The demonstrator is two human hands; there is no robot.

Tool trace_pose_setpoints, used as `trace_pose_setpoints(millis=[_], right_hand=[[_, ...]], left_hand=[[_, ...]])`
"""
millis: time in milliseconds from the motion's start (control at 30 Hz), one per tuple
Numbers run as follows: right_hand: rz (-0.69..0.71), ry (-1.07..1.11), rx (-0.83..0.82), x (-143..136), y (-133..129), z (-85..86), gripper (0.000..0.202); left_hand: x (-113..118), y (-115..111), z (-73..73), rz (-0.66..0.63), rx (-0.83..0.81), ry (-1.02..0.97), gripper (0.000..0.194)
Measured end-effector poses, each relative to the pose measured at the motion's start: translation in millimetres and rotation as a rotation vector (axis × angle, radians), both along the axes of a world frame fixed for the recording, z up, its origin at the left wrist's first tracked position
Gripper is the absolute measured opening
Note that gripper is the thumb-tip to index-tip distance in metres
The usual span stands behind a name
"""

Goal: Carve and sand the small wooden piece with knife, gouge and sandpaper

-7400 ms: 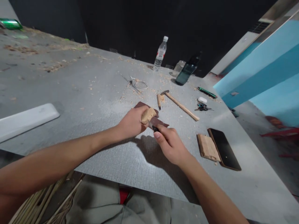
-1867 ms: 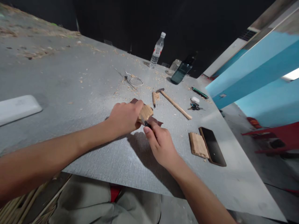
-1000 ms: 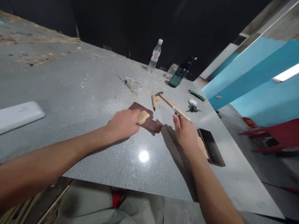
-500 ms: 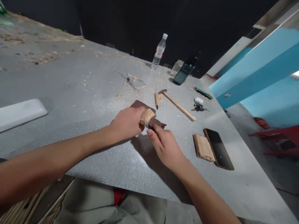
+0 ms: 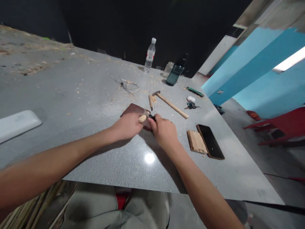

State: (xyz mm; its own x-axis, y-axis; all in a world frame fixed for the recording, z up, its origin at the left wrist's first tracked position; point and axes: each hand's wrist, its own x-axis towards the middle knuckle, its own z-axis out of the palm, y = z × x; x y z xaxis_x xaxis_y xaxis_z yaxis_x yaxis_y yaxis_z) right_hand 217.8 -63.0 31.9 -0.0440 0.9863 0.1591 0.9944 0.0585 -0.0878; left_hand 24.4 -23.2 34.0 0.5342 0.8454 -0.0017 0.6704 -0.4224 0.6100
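Note:
My left hand [image 5: 128, 126] is closed around a small pale piece of wood [image 5: 142, 119], whose rounded end pokes out past the fingers. In my right hand [image 5: 165, 129] is a knife [image 5: 151, 117] with a black handle, gripped with the thumb along it. Its short blade points left and lies against or just above the wood; contact cannot be made out. Beneath both hands a dark brown sheet [image 5: 133, 109] lies on the grey table [image 5: 114, 168], partly covered by the left hand.
Beyond the hands lie a hammer [image 5: 172, 105], a short wooden-handled tool [image 5: 151, 102] and coiled wire [image 5: 132, 86]. A water bottle [image 5: 150, 56] and dark bottle [image 5: 175, 73] stand behind. To the right are a wood block [image 5: 196, 141], phone [image 5: 210, 141] and keys [image 5: 191, 105]. A white case [image 5: 20, 124] sits left.
The wood has turned in my left hand, from its broad face to a rounded end. My right hand with the knife has shifted up and over the wood. The view has also swung slightly.

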Motion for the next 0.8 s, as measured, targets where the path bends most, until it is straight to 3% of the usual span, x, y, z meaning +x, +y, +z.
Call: trace_pose_setpoints(millis=[100, 200, 433, 700, 800], right_hand=[[-0.157, 0.137, 0.154, 35.3, 14.0, -1.9, 0.056], [-0.139, 0.259, 0.232, 51.0, 16.2, -4.5, 0.056], [0.259, 0.585, -0.028, -13.4, -16.3, -3.5, 0.049], [0.352, 0.600, -0.112, -20.7, -29.8, 0.0, 0.047], [0.319, 0.488, -0.076, -19.7, -30.7, -0.7, 0.052]], left_hand=[[-5.3, 1.2, -5.0, -0.095, -0.095, -0.217, 0.018], [-10.9, 5.6, -8.1, -0.033, -0.123, -0.268, 0.014], [-14.2, 9.8, -5.7, -0.006, -0.093, -0.277, 0.006], [-11.6, -2.3, -2.3, 0.062, 0.060, -0.022, 0.013], [-10.3, -10.0, -0.3, 0.060, 0.097, 0.011, 0.014]])
